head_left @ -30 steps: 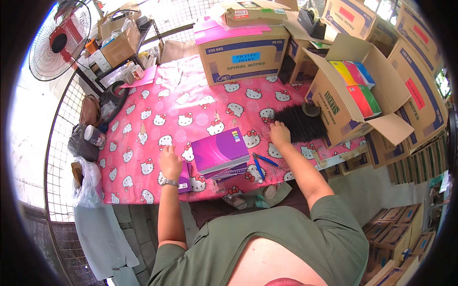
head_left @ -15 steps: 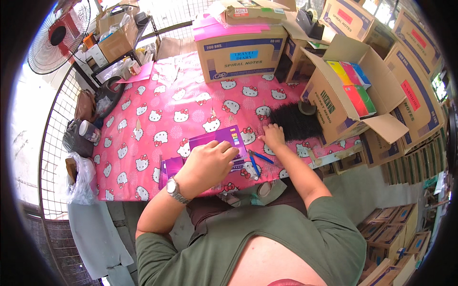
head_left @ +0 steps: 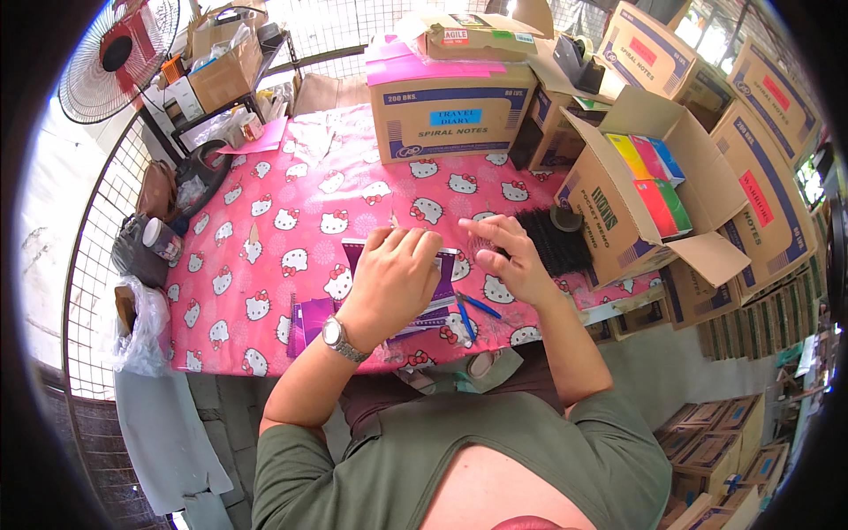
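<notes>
Left hand curls its fingers loosely inward over a stack of purple notebooks, a metal watch on its wrist; whether it has hold of the top notebook cannot be told. Right hand, half open with thumb and fingers apart, hangs just right of the stack; something thin at its fingertips is too faint to identify or call gripped. More purple notebooks lie just left of the stack, and blue-handled pliers rest near its right side. Farther right of the stack are a heap of black coils and an open carton of colourful pads. Beyond the stack, a closed carton stands on the pink-covered bench; a fan is well off to the stack's far left.
</notes>
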Demonstrator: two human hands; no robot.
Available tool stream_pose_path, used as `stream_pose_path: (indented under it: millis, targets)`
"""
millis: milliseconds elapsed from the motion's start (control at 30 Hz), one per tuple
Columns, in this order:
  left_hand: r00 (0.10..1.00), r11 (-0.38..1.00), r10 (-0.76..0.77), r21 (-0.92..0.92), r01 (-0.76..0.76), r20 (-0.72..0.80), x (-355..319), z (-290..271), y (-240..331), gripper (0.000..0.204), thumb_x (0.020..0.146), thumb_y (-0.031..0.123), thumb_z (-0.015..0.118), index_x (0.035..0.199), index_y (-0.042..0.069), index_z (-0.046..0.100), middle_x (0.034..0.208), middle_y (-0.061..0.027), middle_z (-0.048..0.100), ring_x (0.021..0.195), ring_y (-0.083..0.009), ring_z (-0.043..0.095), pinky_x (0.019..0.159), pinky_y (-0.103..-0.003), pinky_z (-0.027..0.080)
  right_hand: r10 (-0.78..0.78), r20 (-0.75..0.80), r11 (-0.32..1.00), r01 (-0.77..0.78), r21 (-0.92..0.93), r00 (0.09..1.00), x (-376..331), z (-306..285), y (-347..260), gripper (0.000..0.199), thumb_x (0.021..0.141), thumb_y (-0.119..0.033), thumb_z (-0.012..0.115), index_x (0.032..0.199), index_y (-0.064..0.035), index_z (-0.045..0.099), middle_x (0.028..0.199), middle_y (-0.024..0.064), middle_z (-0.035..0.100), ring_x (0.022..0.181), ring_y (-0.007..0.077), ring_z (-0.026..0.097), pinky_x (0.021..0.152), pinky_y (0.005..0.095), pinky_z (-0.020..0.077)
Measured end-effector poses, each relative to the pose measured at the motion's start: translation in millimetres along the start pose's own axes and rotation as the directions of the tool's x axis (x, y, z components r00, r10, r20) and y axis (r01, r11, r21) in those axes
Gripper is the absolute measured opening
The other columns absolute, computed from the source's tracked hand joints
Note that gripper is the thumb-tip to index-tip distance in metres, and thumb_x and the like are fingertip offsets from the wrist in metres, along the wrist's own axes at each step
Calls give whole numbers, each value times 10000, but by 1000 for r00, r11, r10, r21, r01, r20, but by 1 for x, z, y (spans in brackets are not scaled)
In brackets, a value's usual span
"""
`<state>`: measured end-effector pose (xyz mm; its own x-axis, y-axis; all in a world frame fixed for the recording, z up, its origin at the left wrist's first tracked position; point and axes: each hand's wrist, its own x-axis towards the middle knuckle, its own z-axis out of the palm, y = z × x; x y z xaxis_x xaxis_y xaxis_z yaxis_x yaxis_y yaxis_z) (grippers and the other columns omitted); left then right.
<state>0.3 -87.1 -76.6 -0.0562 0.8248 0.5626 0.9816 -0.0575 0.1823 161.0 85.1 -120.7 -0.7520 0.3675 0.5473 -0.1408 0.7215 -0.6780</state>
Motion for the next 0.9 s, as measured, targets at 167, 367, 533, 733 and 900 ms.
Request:
stream_pose_path:
  millis: [167,367,533,733,900]
  targets:
    - [1000,998,16,-58,-18,-24,0,-3,2,147,886,144,642,1000,64,593,853,-94,643,822,-288,623,846,-409,441,-142,-66,984,134,-121,988,4,1,-15,251,825,-168,773,1075,-186,772,921,-47,638,887,152,547,863,360,343]
    - [1000,998,24,-50,-25,-18,-2,-6,2,127,892,160,649,967,72,597,848,-89,640,814,-281,622,838,-401,440,-236,-94,919,191,-344,967,7,10,-35,263,791,-139,780,1046,-198,766,902,-57,617,894,134,550,874,373,329]
    - [999,998,26,-51,-27,-25,-3,-4,3,126,893,159,645,968,72,594,848,-86,641,827,-274,625,843,-399,437,-109,-91,990,100,-104,990,-1,11,-40,211,837,-135,764,1047,-128,755,916,18,621,869,149,572,743,331,425]
    - [999,999,5,-37,-7,-38,-2,-2,10,157,888,151,638,1019,75,598,869,-83,651,859,-262,636,878,-419,431,-14,75,1000,15,-12,997,1,1,-50,310,879,-86,724,1185,-62,677,1012,90,595,850,225,610,676,315,529]
    - [998,1000,13,14,-14,54,0,-8,17,205,877,150,637,1063,76,595,916,-84,659,897,-260,634,934,-453,414,130,158,990,-119,-74,979,-1,-13,-73,426,898,-80,704,1299,-66,560,1114,113,608,903,256,677,729,365,564]
